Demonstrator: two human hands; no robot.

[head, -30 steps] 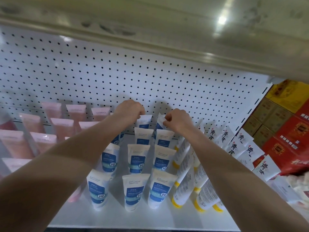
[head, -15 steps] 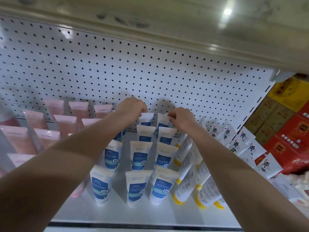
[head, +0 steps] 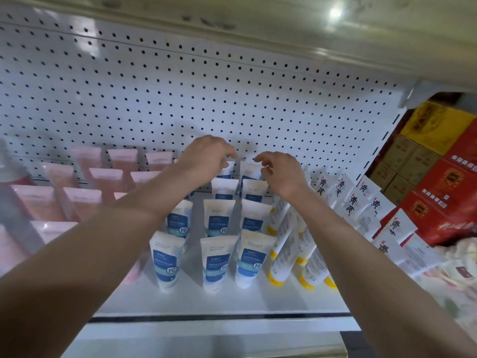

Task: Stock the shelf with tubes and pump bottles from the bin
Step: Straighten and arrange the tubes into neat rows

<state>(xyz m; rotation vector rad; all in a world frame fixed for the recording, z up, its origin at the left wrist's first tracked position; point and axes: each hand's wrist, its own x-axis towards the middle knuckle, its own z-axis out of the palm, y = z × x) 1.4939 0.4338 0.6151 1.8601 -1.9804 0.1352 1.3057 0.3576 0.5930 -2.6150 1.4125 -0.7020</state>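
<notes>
Blue-and-white tubes stand cap-down in three columns on the white shelf [head: 206, 302]. My left hand [head: 206, 157] hovers at the back over the rearmost tube [head: 227, 169] of the middle column, fingers loosely arched above its top edge. My right hand [head: 282, 175] hangs beside it, over the rearmost tube [head: 249, 170] of the right column, with its index finger stretched out and the others relaxed. Neither hand holds anything. My left forearm hides part of the left column.
Pink tubes [head: 103, 182] fill the shelf's left side. Yellow-capped tubes [head: 284, 254] and white cartons [head: 353, 200] crowd the right. A pegboard [head: 180, 99] backs the shelf, with another shelf [head: 284, 27] close overhead. Red and yellow boxes [head: 444, 192] are stacked past the right end.
Both hands pinched the tops of the two rearmost tubes before. Their fingers have now loosened and lifted off, and the tubes stand on their own.
</notes>
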